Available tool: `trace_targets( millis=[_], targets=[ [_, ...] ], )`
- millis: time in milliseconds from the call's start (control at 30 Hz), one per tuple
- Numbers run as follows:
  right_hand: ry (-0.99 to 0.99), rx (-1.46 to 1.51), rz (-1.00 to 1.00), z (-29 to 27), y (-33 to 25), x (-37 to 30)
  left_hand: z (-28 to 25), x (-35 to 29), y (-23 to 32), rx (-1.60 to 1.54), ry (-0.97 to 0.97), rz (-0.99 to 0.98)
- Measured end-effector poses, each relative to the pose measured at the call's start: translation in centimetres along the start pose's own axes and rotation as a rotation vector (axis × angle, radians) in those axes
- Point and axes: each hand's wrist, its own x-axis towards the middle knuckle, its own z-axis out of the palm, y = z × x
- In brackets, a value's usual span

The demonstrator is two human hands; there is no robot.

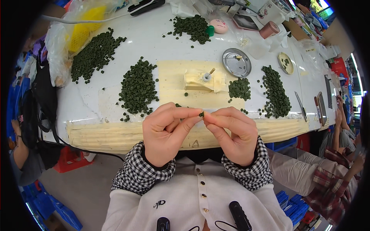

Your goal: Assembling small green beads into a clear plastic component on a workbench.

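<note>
small green piece pinched between both hands, near the front edge of the worktop

held: one small green piece (201,114), at the meeting fingertips of the left hand (163,133) and the right hand (236,131). each grip is narrow – thumb and forefinger nearly closed on it. the fingertips cover most of the piece; cannot tell its full shape, nor which hand bears more.

what could go wrong (judgement): with so little surface to hold, uneven pressure could make the piece pop out. near the taped edge (111,134), it might drop to the floor (110,179). a fall the other way could lose it among look-alikes. squeezing too hard might bend or crack it; covered by fingertips, a bad angle could pass unnoticed. a sweep of the left hand or its checked sleeve (135,169) could scatter the nearest heap.

count:
- hands at work: 2; piece held: 1.
- heaps of green pieces (138,90) on the worktop (148,42): 5 – four large, one smaller beside the block. pieces within them: too many and too overlapped to count.
- cream block (194,81) with upright peg (211,72): 1 each, on 1 cream sheet (168,73).
- round metal tin (231,69): 1.
- small yellowish dish (282,57) bearing some green pieces: 1.
- pink spool (269,29): 1.
</note>
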Motion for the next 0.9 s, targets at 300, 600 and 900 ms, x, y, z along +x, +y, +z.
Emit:
trace_targets(
  millis=[300,600,900],
  targets=[
    [0.153,-0.282,-0.014,-2.2,0.5,4.6,-0.7,0.9,-0.3,-0.028,0.072,0.017],
    [0.048,-0.278,0.011,-1.5,2.3,7.1,-0.8,0.8,-0.6,-0.040,0.088,0.004],
    [0.308,-0.374,-0.227,-2.1,-1.2,6.2,-0.9,0.9,-0.6,0.007,0.083,0.006]
  ],
)
